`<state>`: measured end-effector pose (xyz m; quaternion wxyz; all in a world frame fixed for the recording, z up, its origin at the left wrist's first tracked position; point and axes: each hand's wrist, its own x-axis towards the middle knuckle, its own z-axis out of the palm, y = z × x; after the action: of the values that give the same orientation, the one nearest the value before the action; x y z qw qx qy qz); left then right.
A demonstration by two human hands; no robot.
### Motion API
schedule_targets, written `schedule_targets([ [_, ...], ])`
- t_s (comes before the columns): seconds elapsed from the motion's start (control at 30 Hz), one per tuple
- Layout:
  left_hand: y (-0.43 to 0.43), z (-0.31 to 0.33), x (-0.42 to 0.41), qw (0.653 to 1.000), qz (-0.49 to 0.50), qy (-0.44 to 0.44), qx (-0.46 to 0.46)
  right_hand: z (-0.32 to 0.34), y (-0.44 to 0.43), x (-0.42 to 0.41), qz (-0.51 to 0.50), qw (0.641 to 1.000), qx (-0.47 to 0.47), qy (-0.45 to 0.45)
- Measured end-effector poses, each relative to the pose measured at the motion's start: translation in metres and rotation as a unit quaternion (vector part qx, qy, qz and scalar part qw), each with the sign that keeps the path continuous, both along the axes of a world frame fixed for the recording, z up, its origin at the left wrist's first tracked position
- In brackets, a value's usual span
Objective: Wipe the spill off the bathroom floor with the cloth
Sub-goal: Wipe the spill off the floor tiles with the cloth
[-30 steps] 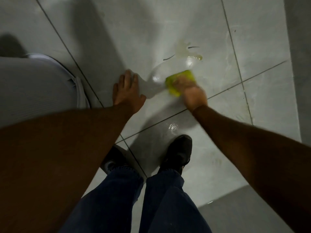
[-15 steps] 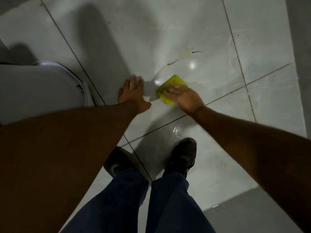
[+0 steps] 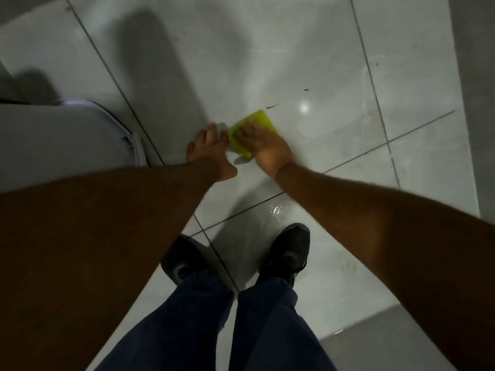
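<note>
A folded yellow-green cloth [image 3: 261,121] lies flat on the pale grey tiled floor [image 3: 294,49]. My right hand [image 3: 263,147] presses down on it, fingers spread over its near half. My left hand [image 3: 209,153] rests palm-down on the tile just left of the cloth, fingers apart, almost touching it. A faint wet sheen with a bright glint [image 3: 304,107] and two thin dark streaks [image 3: 272,106] sit on the tile right of and beyond the cloth. A small shiny wet patch [image 3: 276,210] lies nearer, by my right shoe.
A white toilet [image 3: 67,137] fills the left side, its rim close to my left hand. My two black shoes [image 3: 290,250] and blue jeans [image 3: 209,322] are at the bottom. A darker grey wall [image 3: 474,76] borders the floor on the right.
My right hand has slid the cloth left and toward me across the tile, up against my left hand. The yellowish puddle seen earlier is now only a faint sheen. My left hand stayed planted.
</note>
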<state>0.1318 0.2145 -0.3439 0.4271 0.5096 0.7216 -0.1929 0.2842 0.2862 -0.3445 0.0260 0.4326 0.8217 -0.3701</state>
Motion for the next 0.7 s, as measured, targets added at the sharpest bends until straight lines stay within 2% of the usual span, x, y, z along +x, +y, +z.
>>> schedule_targets([
  [0.07, 0.002, 0.002, -0.001, 1.0, -0.001, -0.007, -0.006, -0.006, -0.011, 0.03, 0.056, 0.998, 0.028, 0.012],
  [0.13, 0.001, 0.003, -0.002, 1.0, -0.007, -0.005, -0.001, -0.005, 0.018, 0.052, 0.024, 0.996, 0.042, -0.071],
  [0.23, -0.003, 0.001, -0.001, 1.0, -0.002, -0.012, 0.003, -0.005, 0.066, 0.065, -0.1, 0.976, 0.064, -0.182],
  [0.3, -0.005, -0.001, 0.0, 1.0, -0.002, -0.006, 0.004, -0.007, 0.087, 0.054, -0.165, 0.962, 0.087, -0.2],
  [0.37, -0.006, -0.001, 0.0, 1.0, -0.004, -0.007, 0.003, -0.005, 0.084, 0.033, -0.176, 0.961, 0.083, -0.196],
  [0.4, -0.005, 0.001, 0.0, 1.0, -0.005, -0.011, 0.003, -0.005, 0.071, 0.026, -0.145, 0.967, 0.07, -0.198],
  [0.47, 0.001, 0.004, -0.003, 1.0, -0.009, -0.016, -0.005, -0.003, 0.033, 0.024, -0.001, 0.981, 0.081, -0.177],
  [0.6, 0.011, 0.005, -0.007, 0.999, -0.028, -0.017, -0.04, -0.007, 0.021, 0.056, 0.2, 0.959, 0.14, -0.145],
  [0.63, 0.01, 0.004, -0.006, 0.999, -0.026, -0.019, -0.041, -0.003, 0.03, 0.058, 0.222, 0.954, 0.131, -0.151],
  [0.7, 0.005, 0.002, -0.003, 0.999, -0.016, -0.024, -0.033, 0.007, 0.047, 0.053, 0.189, 0.962, 0.095, -0.174],
])
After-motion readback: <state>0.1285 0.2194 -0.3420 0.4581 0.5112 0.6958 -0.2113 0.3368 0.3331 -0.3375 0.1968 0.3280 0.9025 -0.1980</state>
